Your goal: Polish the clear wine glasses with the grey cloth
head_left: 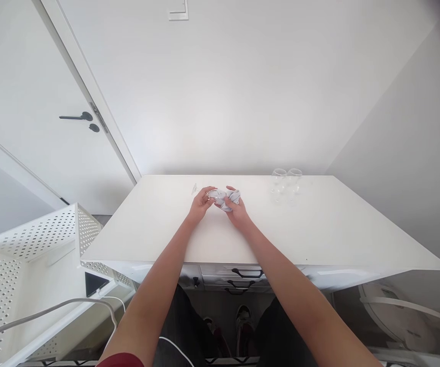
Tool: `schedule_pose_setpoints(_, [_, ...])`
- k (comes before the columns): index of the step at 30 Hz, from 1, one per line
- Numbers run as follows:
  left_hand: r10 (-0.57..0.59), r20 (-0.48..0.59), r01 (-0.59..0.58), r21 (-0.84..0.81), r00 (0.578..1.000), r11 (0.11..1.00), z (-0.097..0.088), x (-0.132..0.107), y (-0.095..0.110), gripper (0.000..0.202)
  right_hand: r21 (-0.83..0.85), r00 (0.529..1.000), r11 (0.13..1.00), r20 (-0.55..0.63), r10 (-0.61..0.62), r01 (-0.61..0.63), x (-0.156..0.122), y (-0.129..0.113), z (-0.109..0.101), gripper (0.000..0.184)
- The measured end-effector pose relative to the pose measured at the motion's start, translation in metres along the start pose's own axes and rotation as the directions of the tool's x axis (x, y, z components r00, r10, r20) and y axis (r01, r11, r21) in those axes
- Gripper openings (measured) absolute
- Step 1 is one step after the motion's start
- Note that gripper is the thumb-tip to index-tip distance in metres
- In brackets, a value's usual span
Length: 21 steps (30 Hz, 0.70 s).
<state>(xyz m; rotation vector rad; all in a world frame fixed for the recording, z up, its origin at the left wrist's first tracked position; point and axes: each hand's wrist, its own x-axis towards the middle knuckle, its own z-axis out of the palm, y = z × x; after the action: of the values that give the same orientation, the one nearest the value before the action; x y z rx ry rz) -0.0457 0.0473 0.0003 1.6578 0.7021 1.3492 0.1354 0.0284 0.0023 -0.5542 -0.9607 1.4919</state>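
My left hand [201,203] is closed around a clear wine glass [194,188], which lies sideways above the white cabinet top [159,224]. The glass's foot points left and its bowl points right. In my right hand [237,208] is a bunched pale grey-white cloth [232,198], held at the mouth of the bowl. Part of the cloth appears to be inside the bowl. Both hands are close together near the middle of the cabinet top, and the glass's stem is mostly hidden by my left fingers.
Several clear stemmed glasses [286,178] stand upright toward the back right. A white wall [235,102] rises behind the cabinet. At left are a door [29,92] and a white perforated rack [48,227] with a cable [52,307]. Drawers with dark handles [246,274] lie below.
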Motion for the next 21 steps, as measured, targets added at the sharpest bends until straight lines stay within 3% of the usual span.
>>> schedule_pose_setpoints(4, [-0.044,-0.117,0.054,0.079,0.992,0.995,-0.002,0.003,-0.006,0.046,-0.221,0.995,0.971,0.051,-0.082,0.091,-0.005,-0.001,0.0,0.065])
schedule_pose_setpoints(7, [-0.088,-0.191,0.112,0.119,0.978,0.987,-0.003,0.002,-0.007,0.044,-0.369,0.986,0.921,0.146,-0.078,0.127,-0.012,-0.002,0.004,0.065])
schedule_pose_setpoints(10, [-0.158,-0.204,0.186,0.127,0.966,0.974,-0.005,0.0,-0.008,0.049,-0.391,0.975,0.911,0.217,-0.047,0.131,-0.015,-0.001,0.01,0.078])
schedule_pose_setpoints(12, [-0.174,-0.174,0.195,0.112,0.969,0.974,-0.005,0.0,-0.009,0.051,-0.394,0.987,0.911,0.15,-0.066,0.121,-0.014,0.001,0.011,0.076])
schedule_pose_setpoints(14, [-0.138,-0.097,0.145,0.065,0.986,0.987,-0.004,0.0,-0.009,0.047,-0.355,0.994,0.928,0.008,-0.113,0.109,-0.009,0.002,0.008,0.065])
schedule_pose_setpoints(17, [-0.042,0.049,0.041,0.012,0.998,0.999,-0.001,0.001,-0.007,0.051,-0.139,0.981,0.988,-0.169,-0.096,0.073,-0.002,0.004,-0.001,0.056])
schedule_pose_setpoints(21, [-0.025,0.069,0.014,0.157,0.997,0.987,0.001,-0.001,-0.006,0.053,0.038,0.991,0.998,-0.12,0.054,-0.049,0.003,0.003,-0.01,0.058])
